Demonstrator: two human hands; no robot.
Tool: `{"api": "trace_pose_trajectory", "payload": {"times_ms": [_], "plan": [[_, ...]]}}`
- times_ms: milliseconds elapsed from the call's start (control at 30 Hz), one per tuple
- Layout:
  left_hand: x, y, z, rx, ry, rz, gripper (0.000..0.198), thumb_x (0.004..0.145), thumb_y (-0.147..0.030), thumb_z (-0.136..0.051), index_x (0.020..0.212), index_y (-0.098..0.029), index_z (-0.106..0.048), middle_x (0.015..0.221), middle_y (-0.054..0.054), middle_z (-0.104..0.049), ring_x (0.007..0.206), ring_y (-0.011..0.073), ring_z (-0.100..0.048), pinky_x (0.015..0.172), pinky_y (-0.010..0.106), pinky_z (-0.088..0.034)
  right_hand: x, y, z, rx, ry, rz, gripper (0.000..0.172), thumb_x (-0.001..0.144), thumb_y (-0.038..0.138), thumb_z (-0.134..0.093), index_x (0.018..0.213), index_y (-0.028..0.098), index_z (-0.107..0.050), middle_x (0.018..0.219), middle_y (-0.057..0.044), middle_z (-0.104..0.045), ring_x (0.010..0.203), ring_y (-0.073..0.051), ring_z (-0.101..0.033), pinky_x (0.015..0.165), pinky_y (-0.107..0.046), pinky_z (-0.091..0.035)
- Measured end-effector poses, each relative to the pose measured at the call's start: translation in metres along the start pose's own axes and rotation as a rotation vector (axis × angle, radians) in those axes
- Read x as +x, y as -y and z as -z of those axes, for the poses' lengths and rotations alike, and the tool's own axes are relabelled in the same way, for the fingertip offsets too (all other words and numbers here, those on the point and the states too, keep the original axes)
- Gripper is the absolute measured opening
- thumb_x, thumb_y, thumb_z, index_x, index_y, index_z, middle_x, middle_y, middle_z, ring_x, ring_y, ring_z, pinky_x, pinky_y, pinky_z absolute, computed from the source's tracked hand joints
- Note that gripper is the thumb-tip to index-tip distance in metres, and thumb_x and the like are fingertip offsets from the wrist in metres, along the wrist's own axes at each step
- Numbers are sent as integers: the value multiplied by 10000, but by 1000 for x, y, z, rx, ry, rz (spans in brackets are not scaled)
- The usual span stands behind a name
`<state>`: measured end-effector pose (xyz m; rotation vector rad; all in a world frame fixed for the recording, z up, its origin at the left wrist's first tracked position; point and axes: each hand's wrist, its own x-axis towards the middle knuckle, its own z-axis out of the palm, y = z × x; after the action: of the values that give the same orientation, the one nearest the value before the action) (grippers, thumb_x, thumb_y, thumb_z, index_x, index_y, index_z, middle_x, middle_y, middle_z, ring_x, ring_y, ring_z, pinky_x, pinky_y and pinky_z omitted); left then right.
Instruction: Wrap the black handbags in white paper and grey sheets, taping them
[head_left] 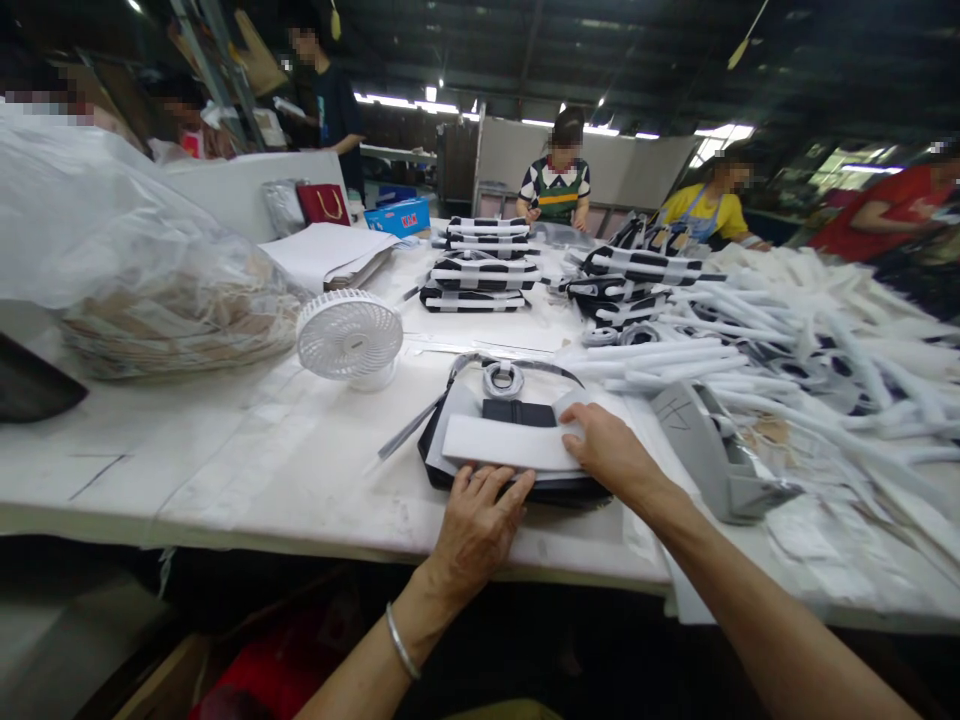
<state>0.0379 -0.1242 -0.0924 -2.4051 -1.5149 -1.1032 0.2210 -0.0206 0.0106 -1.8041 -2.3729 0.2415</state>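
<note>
A black handbag (433, 440) lies flat on the table near its front edge, its strap (411, 432) looped out to the left and behind. A white padding strip (510, 443) rests across the bag, in front of a dark flap (517, 412). Above the flap sits a wrapped ring-shaped coil (502, 378). My left hand (480, 515) is open, fingers spread along the strip's near edge. At the strip's right end, my right hand (607, 445) has its thumb and fingers closed on it; the fingertips are partly hidden.
A small white fan (350, 338) stands left of the bag, near a large plastic sack (150, 250). Wrapped black bags (480, 270) are stacked behind. At right are a grey holder (705, 450) and a heap of white padded straps (810, 330). Several people work around the table.
</note>
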Motion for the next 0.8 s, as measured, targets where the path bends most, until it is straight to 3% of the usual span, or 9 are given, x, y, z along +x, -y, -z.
{"api": "trace_pose_trajectory", "payload": {"times_ms": [133,267,333,400,533,800], "plan": [[1,0,2,-20,8,13,437,940,-158,-546,1367,-247,-517,1190,78,-650,1084,250,-594,987,482,-400,-6,7,-9,-205,-51,114,260,901,156,-498,1055,207,-701,1205,-134,-637,975,-297,-649,792,-409,-521],[3,-2,3,-37,19,41,412,909,-162,-599,1310,-248,-559,1138,71,-658,1024,252,-597,929,457,-434,-10,-1,-24,-204,-316,394,371,894,62,-474,1166,196,-688,1417,-140,-538,1323,-346,-467,1111,-564,-351],[4,-2,4,-56,21,53,402,902,-160,-611,1292,-249,-567,1134,65,-657,1020,251,-595,918,449,-440,-10,-7,-29,-99,-311,549,413,918,41,-423,1208,199,-670,1399,-112,-569,1336,-270,-477,1161,-501,-336],[5,-3,5,-74,15,60,381,902,-159,-615,1271,-245,-577,1133,62,-656,1023,250,-592,926,448,-440,-10,-11,-31,8,-228,642,377,955,88,-424,1223,203,-664,1339,-81,-624,1272,-215,-544,1124,-412,-415],[5,-1,6,-88,5,48,336,922,-161,-585,1251,-230,-588,1124,70,-661,1024,248,-596,904,436,-458,-10,-10,-30,57,-116,614,304,947,288,-586,1232,226,-673,1308,-67,-656,1262,-251,-566,1100,-439,-451],[2,2,6,-70,31,12,420,924,-112,-523,1328,-225,-542,1213,81,-651,1146,242,-586,1051,494,-424,-14,1,-33,-104,-88,526,381,962,259,-548,1338,253,-613,1366,-117,-610,1219,-288,-603,1036,-499,-492]]}}
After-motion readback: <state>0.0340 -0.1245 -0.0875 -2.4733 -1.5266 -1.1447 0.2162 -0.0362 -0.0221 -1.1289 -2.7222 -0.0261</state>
